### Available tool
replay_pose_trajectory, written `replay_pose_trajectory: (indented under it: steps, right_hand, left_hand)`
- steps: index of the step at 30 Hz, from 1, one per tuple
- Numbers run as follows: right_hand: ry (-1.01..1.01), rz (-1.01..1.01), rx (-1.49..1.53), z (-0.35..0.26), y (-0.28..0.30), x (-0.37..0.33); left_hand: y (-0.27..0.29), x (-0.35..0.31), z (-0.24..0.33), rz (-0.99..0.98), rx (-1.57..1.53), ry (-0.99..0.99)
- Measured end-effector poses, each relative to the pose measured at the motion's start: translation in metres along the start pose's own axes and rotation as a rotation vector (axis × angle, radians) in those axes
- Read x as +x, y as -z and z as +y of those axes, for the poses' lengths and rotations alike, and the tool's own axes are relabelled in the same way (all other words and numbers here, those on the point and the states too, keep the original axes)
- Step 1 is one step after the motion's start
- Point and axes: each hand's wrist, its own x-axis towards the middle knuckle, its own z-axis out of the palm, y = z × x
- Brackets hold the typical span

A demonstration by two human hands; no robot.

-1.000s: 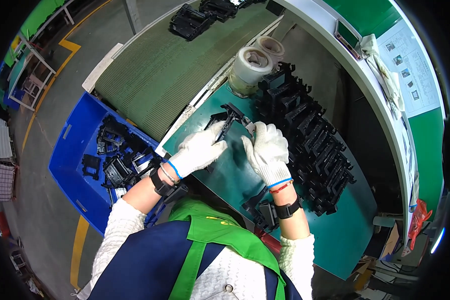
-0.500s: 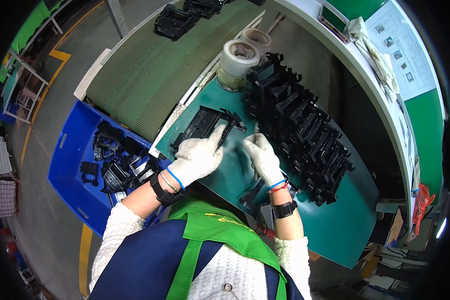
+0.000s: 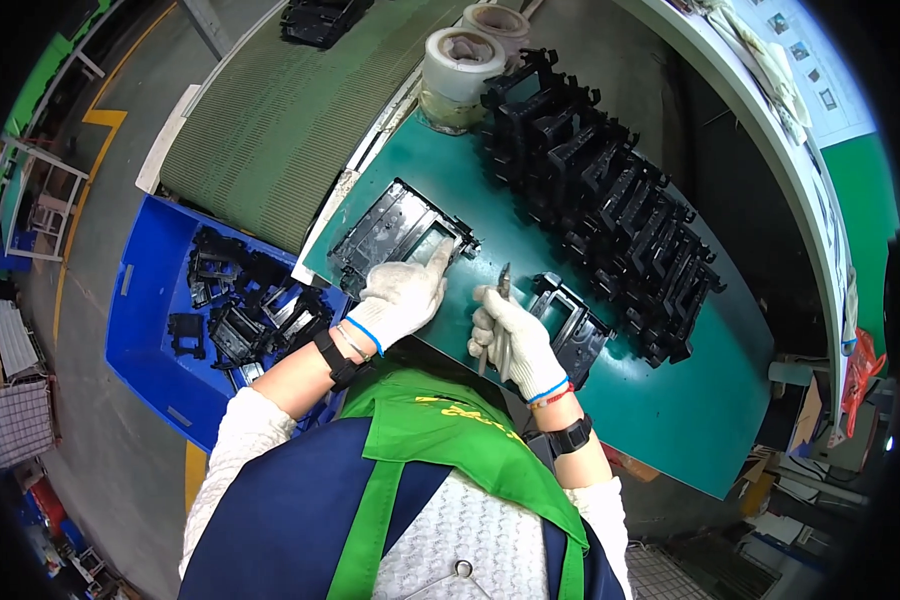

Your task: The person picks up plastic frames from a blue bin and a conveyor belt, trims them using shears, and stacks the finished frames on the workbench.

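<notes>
With gloved left fingers [image 3: 437,262], index outstretched, seems to touch the window edge of a black frame [image 3: 378,230], set flat on the green bench [image 3: 670,425] beside the belt [image 3: 260,170]. Cannot tell any grasp by the other left fingers, partly hidden. With right fingers [image 3: 484,325] curled tight, grips a slim grey tool [image 3: 505,282], tip near the frame but apart from it.

Could nick the left glove, likely through a slip of the tool so close to a bare-lying index. Could skid or twist the frame, if pinned by one fingertip alone on a smooth top. Could knock the second frame [image 3: 582,352], just beside the right hand [image 3: 520,345], through a careless turn of the wrist. Farther over, could topple the row of frames [image 3: 625,230], packed close, through one bump at the end.

No brand to make out. On the green apron [image 3: 420,430], yellow lettering, creased past reading. At the far right, a pale sheet [image 3: 838,118] with small pictures, too small for reading.
</notes>
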Motion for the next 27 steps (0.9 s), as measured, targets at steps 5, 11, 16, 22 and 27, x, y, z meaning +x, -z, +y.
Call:
replay_pose_trajectory:
  steps: [5, 11, 16, 22, 27]
  right_hand:
    - [-0.083, -0.076, 0.017, 0.010, -0.014, 0.016]
    - [-0.051, -0.074, -0.022, 0.012, -0.022, 0.049]
    - [0.007, -0.049, -0.039, 0.007, -0.018, 0.057]
    - [0.065, -0.125, -0.290, 0.001, -0.036, 0.005]
    - [0.019, -0.078, -0.039, 0.004, -0.027, -0.002]
  left_hand:
    - [-0.001, 0.001, 0.001, -0.039, -0.040, 0.007]
    - [-0.007, 0.000, 0.000, -0.026, -0.065, 0.001]
    - [-0.006, 0.001, 0.006, -0.049, -0.101, 0.030]
    - [-0.015, -0.001, -0.003, -0.046, -0.051, 0.029]
    - [-0.008, -0.001, 0.003, -0.063, -0.079, 0.036]
